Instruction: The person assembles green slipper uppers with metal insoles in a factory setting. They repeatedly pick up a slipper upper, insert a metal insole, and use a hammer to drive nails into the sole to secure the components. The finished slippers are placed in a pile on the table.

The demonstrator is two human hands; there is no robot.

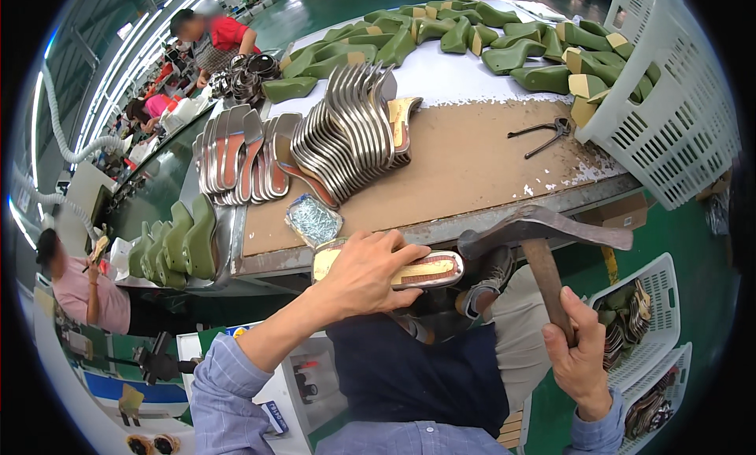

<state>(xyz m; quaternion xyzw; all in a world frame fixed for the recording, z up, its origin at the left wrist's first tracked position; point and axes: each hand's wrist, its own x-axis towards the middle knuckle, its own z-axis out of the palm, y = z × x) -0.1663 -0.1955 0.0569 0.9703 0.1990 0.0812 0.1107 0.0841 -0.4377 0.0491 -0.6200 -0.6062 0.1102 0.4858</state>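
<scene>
My left hand (364,272) is closed over a shoe last with an insole on it (431,271), held sole side up above my lap at the table's front edge. A pale yellow strip runs down the middle of the insole, with a brown border around it. In my right hand (579,349) I grip the wooden handle of a hammer (543,270). Its dark metal head is raised to the right of the last, apart from it. Just beyond my left hand lies a clear plastic packet (313,220) on the table's edge. Behind that stand rows of curved silver insoles (346,124).
Many green shoe lasts (516,55) cover the table's far side; several more (189,238) stand at left. Pincers (543,136) lie on the brown board (465,152). A white basket (677,100) leans at right, with filled baskets (668,297) below. Co-workers (232,37) are at the left.
</scene>
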